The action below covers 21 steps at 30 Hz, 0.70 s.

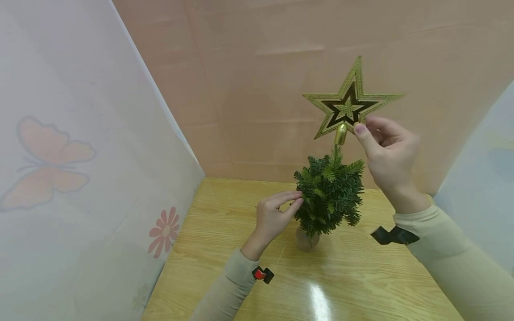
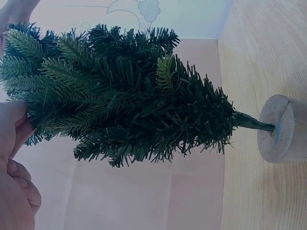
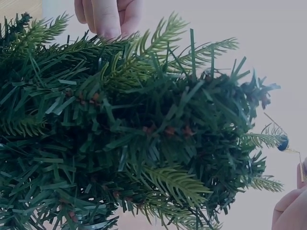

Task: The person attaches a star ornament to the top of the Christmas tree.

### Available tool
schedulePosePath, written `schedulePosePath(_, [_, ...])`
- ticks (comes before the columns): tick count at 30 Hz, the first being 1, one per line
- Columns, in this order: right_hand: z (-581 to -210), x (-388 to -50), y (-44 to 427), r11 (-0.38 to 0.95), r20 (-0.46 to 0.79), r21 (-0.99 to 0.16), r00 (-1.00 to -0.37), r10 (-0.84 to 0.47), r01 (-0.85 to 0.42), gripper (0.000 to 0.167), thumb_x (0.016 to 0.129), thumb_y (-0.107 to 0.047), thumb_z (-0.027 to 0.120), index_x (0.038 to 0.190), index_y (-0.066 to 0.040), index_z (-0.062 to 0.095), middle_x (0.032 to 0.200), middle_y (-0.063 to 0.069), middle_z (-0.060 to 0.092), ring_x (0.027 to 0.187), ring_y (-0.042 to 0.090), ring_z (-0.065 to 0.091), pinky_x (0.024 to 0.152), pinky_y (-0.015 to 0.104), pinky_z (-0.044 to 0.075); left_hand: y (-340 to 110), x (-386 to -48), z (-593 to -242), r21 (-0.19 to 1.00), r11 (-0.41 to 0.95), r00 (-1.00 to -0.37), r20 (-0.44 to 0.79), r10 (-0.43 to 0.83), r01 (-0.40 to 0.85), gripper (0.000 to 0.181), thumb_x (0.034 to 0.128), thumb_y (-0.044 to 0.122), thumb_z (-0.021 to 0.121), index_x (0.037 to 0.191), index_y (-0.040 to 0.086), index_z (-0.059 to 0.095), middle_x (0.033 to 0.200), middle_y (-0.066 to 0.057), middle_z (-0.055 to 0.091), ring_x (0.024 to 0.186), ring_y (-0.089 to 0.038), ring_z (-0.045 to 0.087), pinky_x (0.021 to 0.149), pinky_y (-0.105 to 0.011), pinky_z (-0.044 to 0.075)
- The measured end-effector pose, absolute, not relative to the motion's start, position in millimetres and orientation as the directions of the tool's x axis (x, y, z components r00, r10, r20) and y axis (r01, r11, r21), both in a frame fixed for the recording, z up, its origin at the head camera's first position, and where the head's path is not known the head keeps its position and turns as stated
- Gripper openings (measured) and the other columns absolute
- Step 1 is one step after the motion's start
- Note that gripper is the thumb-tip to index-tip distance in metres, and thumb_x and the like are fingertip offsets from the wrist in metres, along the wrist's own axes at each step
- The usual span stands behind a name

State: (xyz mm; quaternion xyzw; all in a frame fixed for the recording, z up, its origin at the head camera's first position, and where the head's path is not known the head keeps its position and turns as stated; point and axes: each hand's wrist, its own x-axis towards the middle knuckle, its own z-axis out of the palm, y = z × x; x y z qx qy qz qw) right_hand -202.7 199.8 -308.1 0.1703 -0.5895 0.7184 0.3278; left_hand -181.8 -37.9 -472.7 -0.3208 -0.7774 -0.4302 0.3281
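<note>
A small artificial Christmas tree stands upright on a round wooden base. Above it, my right hand pinches a gold star tree topper near its lower point, thumb in front. The topper's hollow stem meets the tip of the top sprig; how far the sprig goes inside is hidden. My left hand pinches the foliage on the tree's left side with thumb and fingertips. In the right wrist view the left fingers touch a branch, and part of the right hand shows at the edge.
The tree stands on a wood-grain table. Behind it rises a peach-coloured backdrop. On the left is a pale wall panel with a printed butterfly and flower; another pale panel stands at the right.
</note>
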Motion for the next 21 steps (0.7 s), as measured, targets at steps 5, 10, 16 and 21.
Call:
schedulePosePath(5, [-308.4,-202.4,200.1,-0.064,0.629,-0.746,-0.732,0.262,-0.663,0.008,0.089,0.007,0.077,0.095,0.011,0.077,0.076,0.003,0.074,0.053,0.008,0.051,0.051,0.014,0.039,-37.8,-180.3,-471.0,0.455,0.426,-0.576,0.788,0.217,0.782,0.016,0.0959,0.016,0.078,0.11,0.009,0.082,0.11,-0.002,0.078,0.093,-0.01,0.076,0.053,-0.009,0.044])
schedulePosePath(10, [-308.1,-203.8,199.8,-0.065,0.647,-0.729,-0.717,0.258,-0.681,0.009,0.088,0.007,0.077,0.096,0.012,0.076,0.076,0.004,0.074,0.053,0.008,0.052,0.052,0.014,0.041,-37.5,-179.0,-469.0,0.463,0.421,-0.581,0.785,0.214,0.78,0.017,0.0952,0.015,0.079,0.11,0.008,0.082,0.11,-0.003,0.078,0.096,-0.011,0.076,0.063,-0.013,0.053])
schedulePosePath(16, [-307.1,-205.1,199.6,-0.01,0.684,-0.706,-0.685,0.252,-0.708,0.009,0.09,0.006,0.077,0.096,0.013,0.076,0.077,0.002,0.075,0.053,0.007,0.055,0.052,0.014,0.042,-37.8,-178.2,-467.2,0.461,0.426,-0.583,0.783,0.218,0.778,0.017,0.0955,0.016,0.078,0.11,0.008,0.082,0.11,-0.003,0.078,0.098,-0.011,0.075,0.072,-0.018,0.057])
schedulePosePath(21, [-309.1,-206.3,201.0,-0.065,0.678,-0.701,-0.691,0.25,-0.711,0.009,0.089,0.009,0.076,0.094,0.015,0.075,0.074,0.003,0.073,0.051,0.007,0.05,0.05,0.014,0.038,-37.8,-177.3,-465.5,0.458,0.434,-0.586,0.778,0.227,0.776,0.017,0.096,0.017,0.078,0.109,0.008,0.082,0.11,-0.003,0.078,0.099,-0.01,0.075,0.076,-0.022,0.059])
